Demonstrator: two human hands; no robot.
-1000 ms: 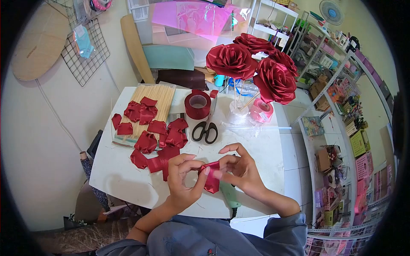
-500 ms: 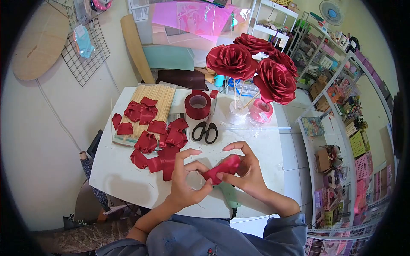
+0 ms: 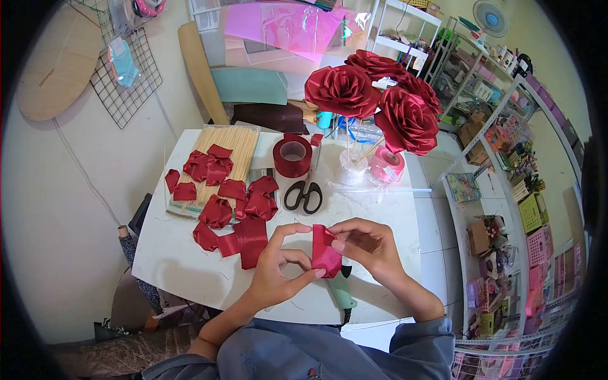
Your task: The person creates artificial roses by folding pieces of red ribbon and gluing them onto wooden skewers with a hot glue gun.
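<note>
A folded piece of red satin ribbon (image 3: 327, 254) is held up between both hands over the table's front part. My left hand (image 3: 283, 266) pinches its lower left edge with the thumb and a finger, the index finger reaching its upper corner. With thumb and fingers, my right hand (image 3: 368, 250) grips its right side. Under the hands lies a green glue gun (image 3: 342, 292), partly hidden, its cord running off the front edge. Left of my hands are several cut red ribbon pieces (image 3: 252, 240), some flat and some folded. Black-handled scissors (image 3: 303, 197) lie beyond the hands.
A red ribbon roll (image 3: 292, 156) stands behind the scissors. Bamboo sticks (image 3: 231, 149) fill a tray at back left, with ribbon pieces on top. Several red ribbon roses (image 3: 408, 120) rise on sticks from a white holder (image 3: 353, 168), beside a pink roll (image 3: 387, 164). Shelves (image 3: 487, 158) line the right.
The ribbon piece has turned from a slanted, bunched position to upright and flatter, showing its folded face. Both hands stay on it, the right fingers shifting along its edge.
</note>
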